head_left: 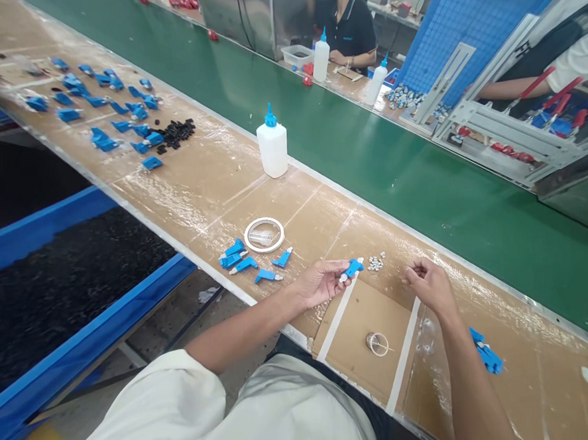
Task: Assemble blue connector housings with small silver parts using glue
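Note:
My left hand (324, 284) is closed on a blue plastic piece (353, 268) with white bits at both ends, held above the bench. To the right, my right hand (430, 283) is raised with its fingers curled and pinched; whatever may be between the fingertips is too small to make out. A little pile of small grey parts (376, 263) lies between the two hands. Below them, a small round cup (377, 344) with a thin stick in it rests on a cardboard sheet (364, 308). Several similar blue pieces (244, 264) lie left of my left hand.
A tape roll (264, 235) and a white squeeze bottle (272, 145) stand further left. More blue pieces (487, 353) lie beyond my right forearm. Black parts (176, 133) are heaped at upper left. A green conveyor belt (318, 129) runs behind; co-workers sit across and at left.

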Demonstrator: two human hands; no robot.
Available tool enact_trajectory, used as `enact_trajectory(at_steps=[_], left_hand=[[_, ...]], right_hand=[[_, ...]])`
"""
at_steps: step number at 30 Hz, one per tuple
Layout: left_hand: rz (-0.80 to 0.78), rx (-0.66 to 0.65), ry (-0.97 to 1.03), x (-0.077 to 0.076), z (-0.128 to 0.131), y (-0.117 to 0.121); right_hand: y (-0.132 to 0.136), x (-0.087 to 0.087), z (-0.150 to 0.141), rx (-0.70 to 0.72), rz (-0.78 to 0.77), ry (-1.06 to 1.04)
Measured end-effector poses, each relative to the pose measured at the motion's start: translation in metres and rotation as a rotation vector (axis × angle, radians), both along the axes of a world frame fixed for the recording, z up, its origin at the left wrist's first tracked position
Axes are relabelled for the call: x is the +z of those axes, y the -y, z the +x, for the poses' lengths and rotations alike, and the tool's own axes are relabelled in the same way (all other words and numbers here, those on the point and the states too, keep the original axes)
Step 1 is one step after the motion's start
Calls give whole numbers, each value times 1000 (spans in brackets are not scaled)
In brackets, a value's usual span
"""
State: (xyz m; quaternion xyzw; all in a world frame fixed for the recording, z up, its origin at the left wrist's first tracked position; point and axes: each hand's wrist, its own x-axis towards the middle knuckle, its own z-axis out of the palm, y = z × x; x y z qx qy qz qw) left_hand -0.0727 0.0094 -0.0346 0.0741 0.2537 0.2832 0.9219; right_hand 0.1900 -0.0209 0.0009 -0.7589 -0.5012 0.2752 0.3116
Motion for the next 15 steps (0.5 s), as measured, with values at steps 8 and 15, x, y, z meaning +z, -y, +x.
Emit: enact_trajectory(at_steps=[8, 15], left_hand=[[36, 17, 43, 3, 1, 2], [91, 2, 83, 30, 6, 4]], right_hand=[[58, 29, -13, -124, 187, -381], [78, 61, -39, -141, 336, -623]])
